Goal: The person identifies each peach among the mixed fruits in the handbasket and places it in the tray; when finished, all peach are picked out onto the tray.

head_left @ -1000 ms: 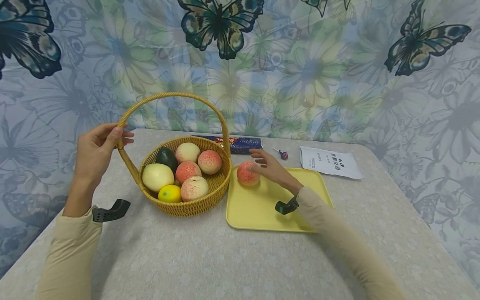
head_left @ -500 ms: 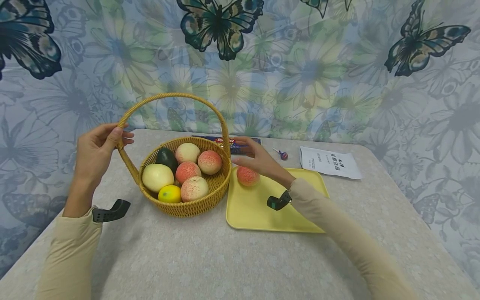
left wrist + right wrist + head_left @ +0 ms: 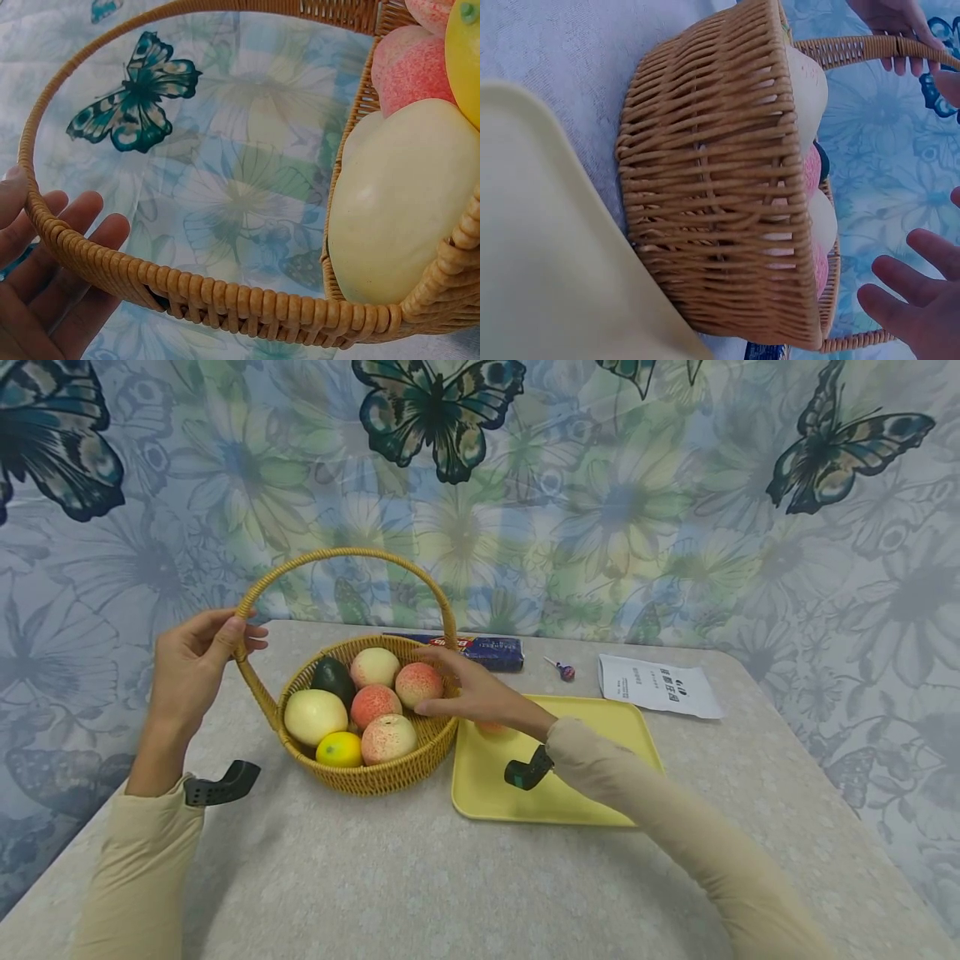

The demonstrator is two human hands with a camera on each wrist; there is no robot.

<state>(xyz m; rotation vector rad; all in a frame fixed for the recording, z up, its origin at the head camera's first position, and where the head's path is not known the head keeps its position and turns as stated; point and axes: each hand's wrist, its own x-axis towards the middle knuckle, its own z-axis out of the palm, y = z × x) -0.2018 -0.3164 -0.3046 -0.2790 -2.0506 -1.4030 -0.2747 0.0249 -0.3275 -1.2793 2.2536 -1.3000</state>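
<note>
Two hands of mine are at work over a grey speckled table (image 3: pixel 420 877). My left hand (image 3: pixel 191 664) grips the left side of the arched handle (image 3: pixel 337 557) of a woven wicker basket (image 3: pixel 390 768), thumb and fingers curled round the cane. My right hand (image 3: pixel 468 693) reaches left over the basket's right rim, its fingers spread apart and relaxed, holding nothing, their tips just at a pink peach (image 3: pixel 417 683) on the far right of the pile; I cannot tell whether they touch it. The basket stands on the left half of the table and also holds a dark green avocado (image 3: pixel 332 676) at the far left, a pale peach (image 3: pixel 374 666) beside it, a pink peach in the middle (image 3: pixel 374 703), a large cream-coloured fruit (image 3: pixel 315 715) at the near left, a yellow lemon (image 3: pixel 339 748) and a pale pink peach (image 3: pixel 388 737) at the near edge. Just right of the basket lies a yellow tray (image 3: pixel 585 785), with one peach on the tray (image 3: pixel 491 727) mostly hidden under my right wrist. Farther back lie a blue packet (image 3: pixel 487 649), a lollipop (image 3: pixel 565 670) and a printed sheet of paper (image 3: pixel 658 685). A butterfly-patterned curtain (image 3: pixel 600 493) hangs behind the table.
</note>
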